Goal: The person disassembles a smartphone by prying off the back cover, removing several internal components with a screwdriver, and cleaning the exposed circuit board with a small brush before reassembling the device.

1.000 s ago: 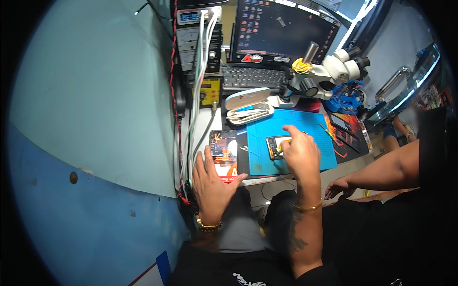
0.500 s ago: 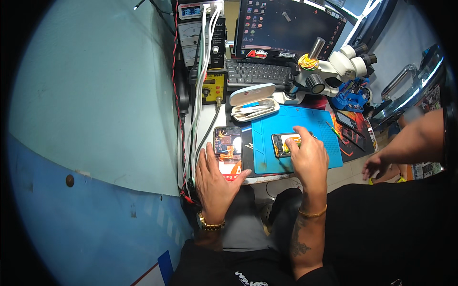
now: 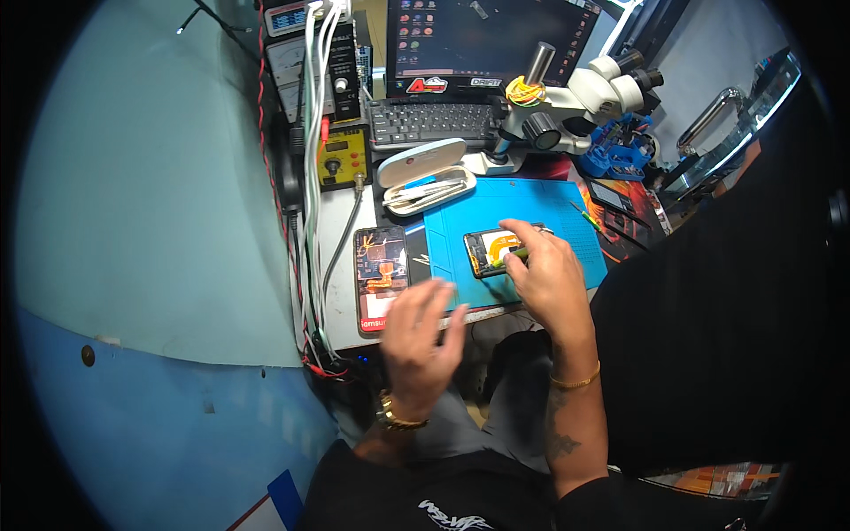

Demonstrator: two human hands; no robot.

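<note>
Head view, left to right: a green and blue wall (image 3: 159,195) stands at the far left, and white cables (image 3: 312,186) hang down past a black meter box (image 3: 292,84) and a yellow box with a knob (image 3: 343,159). Just right of the cables, a phone with a lit screen (image 3: 382,265) lies on the white table (image 3: 342,305). At its near right corner I see the person's left hand (image 3: 421,345), blurred, fingers loosely spread and nothing in it; whether it touches that phone I can't tell.

Farther back, an open case (image 3: 423,163) of pens (image 3: 429,190) sits with its lid up, with a keyboard (image 3: 434,124) and monitor (image 3: 487,44) behind it. On the blue mat (image 3: 540,203) lies an opened phone (image 3: 485,243), its insides showing. Over its right end is the right hand (image 3: 546,270), thumb and fingers pinching a small green tool (image 3: 512,257) above those insides.

A white microscope (image 3: 593,93) stands at the far right, a blue rack (image 3: 615,150) just beside it. Nearer, a dark phone (image 3: 611,196) lies right of the mat, and another person's black clothing (image 3: 699,336) fills the near right.
</note>
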